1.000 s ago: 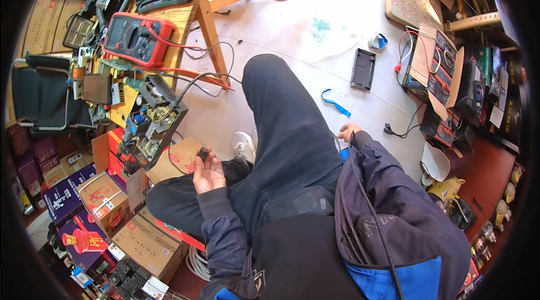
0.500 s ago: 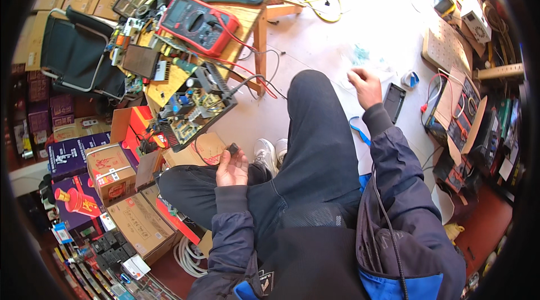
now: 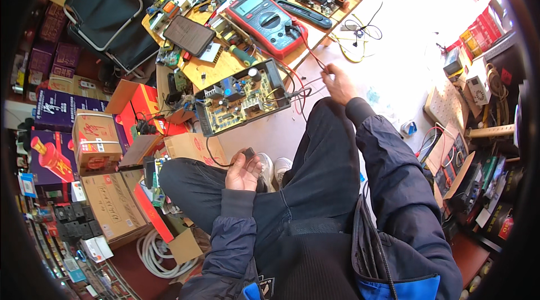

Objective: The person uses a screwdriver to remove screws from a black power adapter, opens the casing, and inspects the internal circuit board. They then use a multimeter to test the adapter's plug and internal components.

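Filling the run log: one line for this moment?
left hand: holds small black part | right hand: pinches red wire | circuit board: ahead

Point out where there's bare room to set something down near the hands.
Bare pale floor lies beyond the right hand, between the wooden workbench edge and the clutter by the beige perforated board. A smaller patch sits below the open green circuit board. The bench top and the cardboard boxes on the left are crowded.

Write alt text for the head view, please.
A seated person's right hand pinches a red wire from a red multimeter, while the left hand holds a small dark part; a circuit board lies nearby.
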Demonstrator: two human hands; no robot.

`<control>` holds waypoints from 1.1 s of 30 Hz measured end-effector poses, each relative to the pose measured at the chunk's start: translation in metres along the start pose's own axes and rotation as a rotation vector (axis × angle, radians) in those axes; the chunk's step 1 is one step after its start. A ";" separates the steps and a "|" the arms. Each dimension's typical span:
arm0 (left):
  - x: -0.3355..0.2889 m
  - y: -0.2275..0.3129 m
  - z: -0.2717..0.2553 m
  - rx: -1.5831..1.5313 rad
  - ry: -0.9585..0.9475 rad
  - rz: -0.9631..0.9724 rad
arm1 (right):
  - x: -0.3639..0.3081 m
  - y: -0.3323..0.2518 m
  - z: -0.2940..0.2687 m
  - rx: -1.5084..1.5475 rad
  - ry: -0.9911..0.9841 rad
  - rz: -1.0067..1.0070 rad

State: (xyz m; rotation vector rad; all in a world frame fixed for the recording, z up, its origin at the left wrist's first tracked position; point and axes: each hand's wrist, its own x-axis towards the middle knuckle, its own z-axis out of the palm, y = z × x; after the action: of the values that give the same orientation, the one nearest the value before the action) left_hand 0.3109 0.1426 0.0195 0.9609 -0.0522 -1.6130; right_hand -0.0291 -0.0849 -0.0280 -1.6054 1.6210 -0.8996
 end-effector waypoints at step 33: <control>-0.011 0.002 0.019 -0.081 -0.172 -0.001 | -0.100 -0.158 -0.140 0.060 0.204 -0.137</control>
State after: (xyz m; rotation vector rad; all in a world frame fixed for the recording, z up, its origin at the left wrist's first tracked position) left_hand 0.3007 0.1426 0.0390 0.7595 -0.1035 -1.6831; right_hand -0.0621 0.0169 0.1799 -1.6422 1.6170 -1.2059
